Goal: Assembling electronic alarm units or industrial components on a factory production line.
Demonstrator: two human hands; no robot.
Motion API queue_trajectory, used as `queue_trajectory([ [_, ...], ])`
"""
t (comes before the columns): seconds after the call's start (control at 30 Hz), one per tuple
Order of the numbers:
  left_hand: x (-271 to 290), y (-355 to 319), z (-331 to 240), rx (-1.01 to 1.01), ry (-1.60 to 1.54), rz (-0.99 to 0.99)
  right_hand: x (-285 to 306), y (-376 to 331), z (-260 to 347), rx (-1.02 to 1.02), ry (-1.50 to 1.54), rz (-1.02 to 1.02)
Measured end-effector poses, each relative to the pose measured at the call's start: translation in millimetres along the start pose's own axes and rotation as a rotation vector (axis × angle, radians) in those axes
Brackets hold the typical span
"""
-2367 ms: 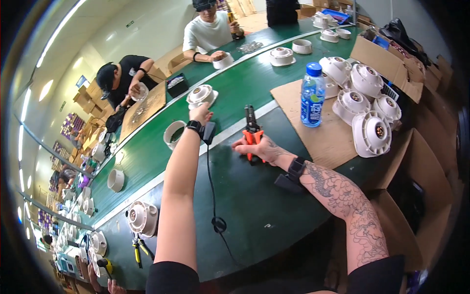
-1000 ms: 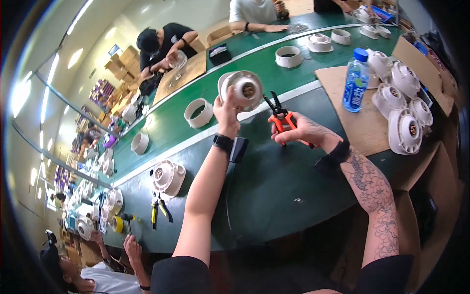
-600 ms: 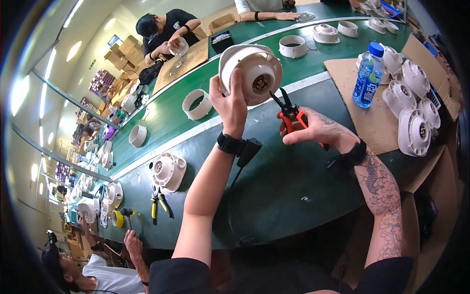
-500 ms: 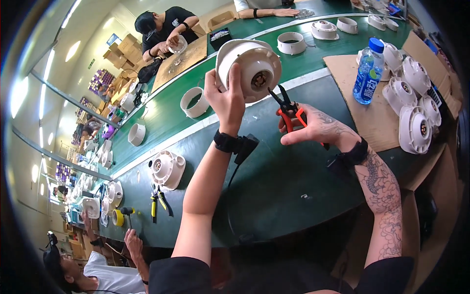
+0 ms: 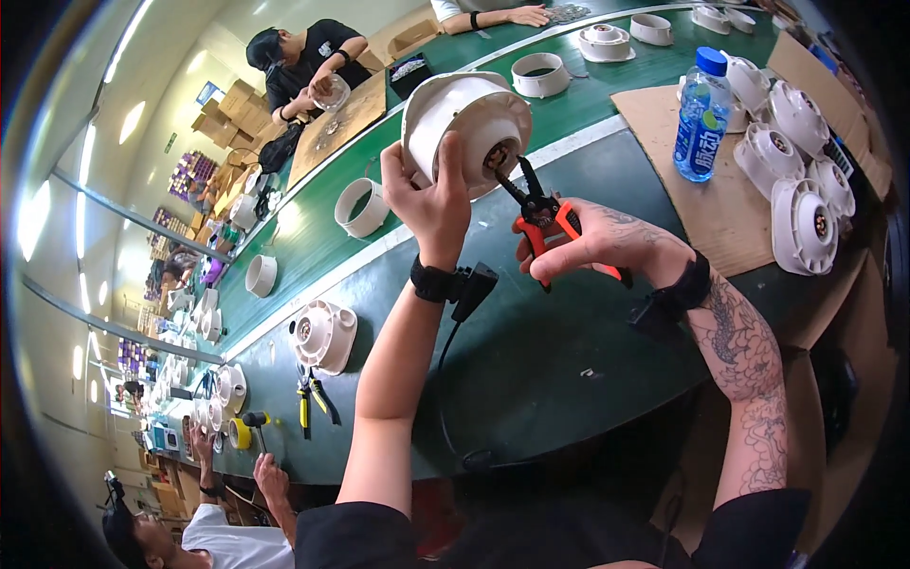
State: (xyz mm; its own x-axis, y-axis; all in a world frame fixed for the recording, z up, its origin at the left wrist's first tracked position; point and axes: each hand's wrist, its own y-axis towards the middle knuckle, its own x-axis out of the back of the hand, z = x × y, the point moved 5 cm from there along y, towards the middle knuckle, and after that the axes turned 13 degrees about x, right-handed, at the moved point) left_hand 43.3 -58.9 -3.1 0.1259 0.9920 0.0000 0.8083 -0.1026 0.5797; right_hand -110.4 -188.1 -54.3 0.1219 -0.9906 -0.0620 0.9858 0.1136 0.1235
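Note:
My left hand [image 5: 428, 204] holds up a white round plastic housing [image 5: 464, 119], fingers and thumb around its rim, its face tilted toward the right. A recessed centre hole in that face shows copper-coloured parts. My right hand [image 5: 602, 237] is closed on red-handled pliers [image 5: 542, 216] with dark jaws. The jaws are apart, their tips at the centre hole; whether they grip anything inside I cannot tell. Both hands are raised above the dark green table [image 5: 531, 379].
Left of my forearm lie another white housing [image 5: 324, 337] and yellow-handled pliers [image 5: 315, 398]. A blue-capped bottle [image 5: 703, 119] stands on cardboard [image 5: 687, 204], with several housings [image 5: 804, 228] beside it. White rings [image 5: 362, 207] sit on the green strip beyond. At lower left, a co-worker holds a mallet [image 5: 256, 419].
The pliers have moved left and slightly up, from beside the housing's face to its centre hole. The view has shifted slightly. At lower left, the co-worker's other hand is now raised by the housings.

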Motion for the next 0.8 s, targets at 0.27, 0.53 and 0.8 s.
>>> queue_trajectory([
  [0.27, -0.9, -7.1, 0.9, -0.062, 0.041, -0.024, 4.0, 0.1, -5.2, -0.098, 0.053, 0.054],
  [0.53, 1.8, -11.0, 2.9, -0.207, 0.175, 0.049, 7.0, -3.1, -5.5, -0.169, 0.074, 0.034],
  [0.8, -5.8, -16.2, -5.7, -0.347, 0.241, 0.083, 6.3, -3.2, 2.8, -0.229, -0.182, -0.055],
])
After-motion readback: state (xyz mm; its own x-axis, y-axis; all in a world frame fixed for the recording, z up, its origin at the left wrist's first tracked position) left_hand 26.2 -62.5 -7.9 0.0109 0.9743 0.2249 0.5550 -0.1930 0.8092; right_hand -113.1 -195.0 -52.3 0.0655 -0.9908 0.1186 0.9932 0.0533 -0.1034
